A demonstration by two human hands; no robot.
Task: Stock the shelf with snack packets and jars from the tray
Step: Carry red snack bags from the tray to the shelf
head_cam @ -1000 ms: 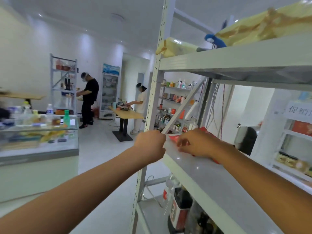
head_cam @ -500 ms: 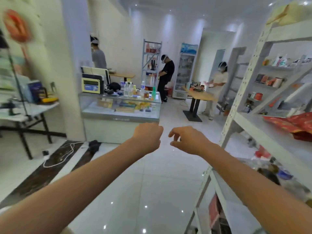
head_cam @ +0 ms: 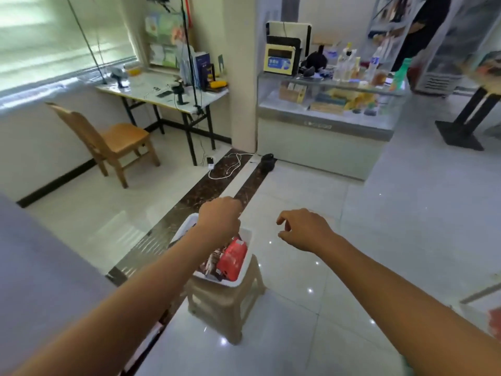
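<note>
A white tray [head_cam: 248,263] stands on a low beige plastic stool [head_cam: 225,302] on the tiled floor. In it lie a red snack packet [head_cam: 231,260] and a dark brown packet [head_cam: 210,264]. My left hand [head_cam: 220,219] hovers above the tray's far end, its fingers curled under and holding nothing that I can see. My right hand [head_cam: 303,229] hangs in the air to the right of the tray, fingers loosely curled and empty. The left forearm hides part of the tray. Only a corner of the shelf [head_cam: 479,294] shows at the right edge.
A wooden chair [head_cam: 108,142] and a folding desk [head_cam: 162,93] stand at the back left. A glass display counter [head_cam: 328,115] with bottles and a till is at the back right, beside a pillar [head_cam: 238,77]. Cables [head_cam: 227,166] lie on the floor. A grey surface [head_cam: 32,267] fills the left foreground.
The view has swung left and down, from the shelf with the red packets to the tray on the stool. Both hands left the shelf empty and now hover over and beside the tray.
</note>
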